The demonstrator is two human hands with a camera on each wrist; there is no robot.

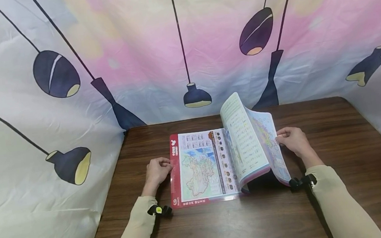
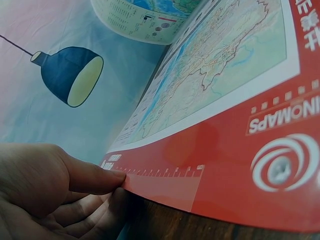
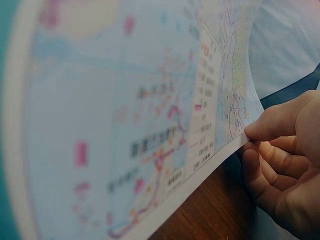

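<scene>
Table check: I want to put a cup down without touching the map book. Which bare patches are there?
The table shows bare wood right of the right hand, along the near edge between the sleeves, and in a strip behind the map book by the curtain. It is crowded mid-table, where the left hand pinches the book's red edge.

A glossy, smooth laminated paper map booklet (image 1: 215, 162) is seen at frame centre — sheen is shown on its red border. Dark-grained wood table (image 1: 333, 139); matt printed cloth backdrop (image 1: 135, 44) — creased above.
</scene>
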